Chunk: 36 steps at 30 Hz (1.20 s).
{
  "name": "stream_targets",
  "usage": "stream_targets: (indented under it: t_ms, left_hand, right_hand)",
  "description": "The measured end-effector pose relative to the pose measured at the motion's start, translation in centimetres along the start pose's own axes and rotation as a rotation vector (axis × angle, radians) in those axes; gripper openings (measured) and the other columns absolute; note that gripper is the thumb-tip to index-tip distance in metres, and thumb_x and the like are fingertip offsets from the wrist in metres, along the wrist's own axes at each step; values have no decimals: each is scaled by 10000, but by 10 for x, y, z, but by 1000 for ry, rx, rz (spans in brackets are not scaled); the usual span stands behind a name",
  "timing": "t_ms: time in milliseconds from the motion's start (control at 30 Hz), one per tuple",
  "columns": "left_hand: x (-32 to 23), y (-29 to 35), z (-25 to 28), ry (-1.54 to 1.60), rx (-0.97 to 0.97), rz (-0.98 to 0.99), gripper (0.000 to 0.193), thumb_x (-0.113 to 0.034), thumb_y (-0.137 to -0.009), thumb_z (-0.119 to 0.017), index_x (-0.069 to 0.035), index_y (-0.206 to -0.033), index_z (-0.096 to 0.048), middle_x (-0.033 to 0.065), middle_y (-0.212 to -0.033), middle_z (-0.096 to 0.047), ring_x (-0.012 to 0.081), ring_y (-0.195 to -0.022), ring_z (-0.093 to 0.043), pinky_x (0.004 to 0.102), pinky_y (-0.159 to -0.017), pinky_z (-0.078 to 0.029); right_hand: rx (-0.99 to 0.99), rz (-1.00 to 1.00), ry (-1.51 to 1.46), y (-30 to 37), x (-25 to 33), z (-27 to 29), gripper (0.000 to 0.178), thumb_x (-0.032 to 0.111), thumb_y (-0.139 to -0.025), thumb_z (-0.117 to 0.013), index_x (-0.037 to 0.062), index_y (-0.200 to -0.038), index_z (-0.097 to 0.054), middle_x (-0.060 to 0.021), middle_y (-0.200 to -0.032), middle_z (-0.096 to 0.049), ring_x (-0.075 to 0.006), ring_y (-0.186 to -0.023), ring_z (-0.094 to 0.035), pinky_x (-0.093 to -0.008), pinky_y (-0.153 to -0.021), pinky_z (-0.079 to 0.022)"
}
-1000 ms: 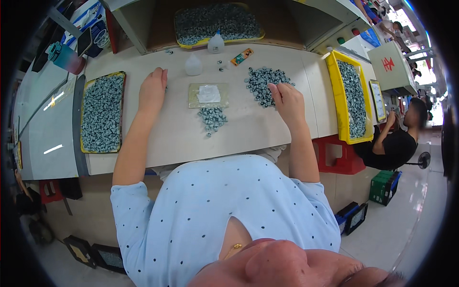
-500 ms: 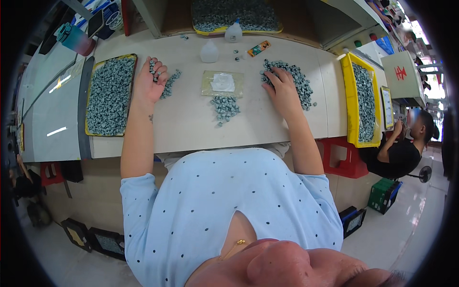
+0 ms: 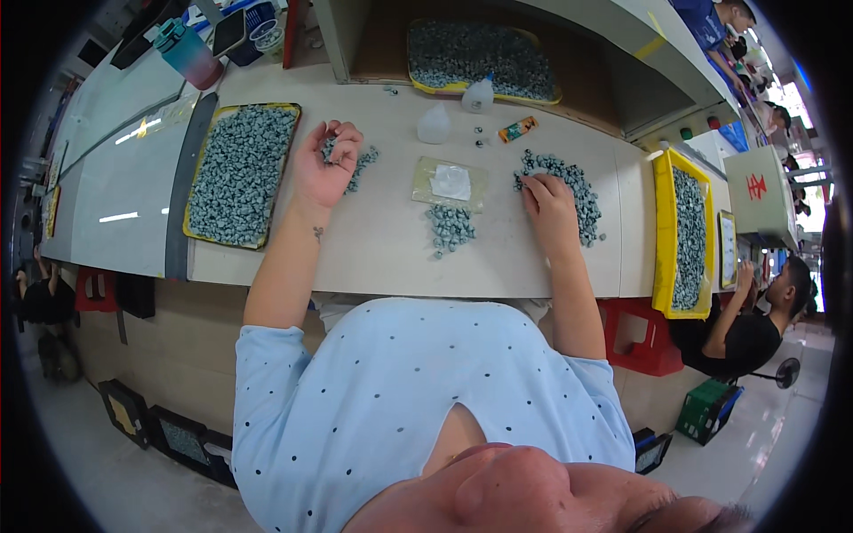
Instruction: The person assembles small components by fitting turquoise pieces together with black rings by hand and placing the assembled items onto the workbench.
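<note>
Small grey-green glossy pieces lie in loose heaps on the table. My left hand (image 3: 325, 173) is turned palm up, its fingers curled round several of these pieces (image 3: 330, 151); a small cluster (image 3: 362, 167) lies just right of it. At the left edge of the right-hand heap (image 3: 582, 194) is my right hand (image 3: 554, 218), fingers bent and drawn together. Whatever is between its fingertips is too small to make out. Between the hands, a yellowish pad (image 3: 421, 186) carries a white square (image 3: 451, 183), and a third heap (image 3: 451, 231) sits at its near edge.
Yellow-rimmed trays full of pieces stand at left (image 3: 222, 242) and right (image 3: 663, 258), with another (image 3: 544, 96) in the shelf behind. Two translucent bottles (image 3: 434, 126) and a small orange packet (image 3: 518, 130) stand beyond the pad. A person in black (image 3: 751, 315) sits at far right.
The whole scene has shifted right in the picture as my head turned. My right hand's fingers, earlier spread over the heap, have drawn together at its left edge. The left hand stays curled.
</note>
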<state>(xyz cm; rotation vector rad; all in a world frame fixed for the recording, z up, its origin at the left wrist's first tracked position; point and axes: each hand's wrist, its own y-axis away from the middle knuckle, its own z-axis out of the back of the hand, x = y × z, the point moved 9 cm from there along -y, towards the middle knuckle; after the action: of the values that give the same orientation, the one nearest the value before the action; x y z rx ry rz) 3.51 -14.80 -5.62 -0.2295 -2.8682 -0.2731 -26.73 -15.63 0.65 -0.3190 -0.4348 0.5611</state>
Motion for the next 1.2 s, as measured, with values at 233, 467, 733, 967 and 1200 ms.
stream_targets:
  t_ms: [233,467,733,967,1200]
  left_hand:
    - [2,5,8,109,-124,-54,105,-68,-874,-415,23,-924,-431,84,-836,-386,178,-765,-384,255,-574,-356]
    - [0,0,22,-389,-196,-92,167,6,-865,-433,38,-1029,-432,77,-834,-411,146,-690,-377,220,-525,-318]
    - [51,-1,3,-863,-222,-62,168,-43,-886,-469,37,-1034,-460,73,-834,-468,115,-636,-381,210,-509,-314]
    - [118,-3,-21,-749,-244,124,178,-75,-890,-454,50,-1016,-471,74,-813,-468,107,-608,-371,209,-482,-306]
    - [110,4,-13,-536,-239,111,194,-8,-860,-411,42,-1044,-445,68,-818,-434,112,-616,-349,205,-444,-270]
  right_hand:
    - [-34,62,56,-1,13,6,170,58,-753,-638,70,-922,-646,-69,-902,-620,-250,-885,-570,-370,-845,-414]
    - [-46,55,71,5,0,9,158,58,-723,-639,99,-875,-649,-34,-854,-618,-228,-872,-575,-404,-870,-401]
    - [-181,-245,-369,18,-41,38,129,-11,-781,-617,38,-895,-654,-72,-922,-596,-155,-750,-583,-229,-620,-471]
    - [-201,-417,-656,31,-59,57,152,-4,-804,-618,32,-946,-657,-49,-942,-577,-105,-769,-560,-210,-641,-461]
    - [-506,-116,-307,47,-27,119,149,12,-768,-655,25,-913,-622,-102,-881,-574,-231,-759,-573,-281,-655,-472]
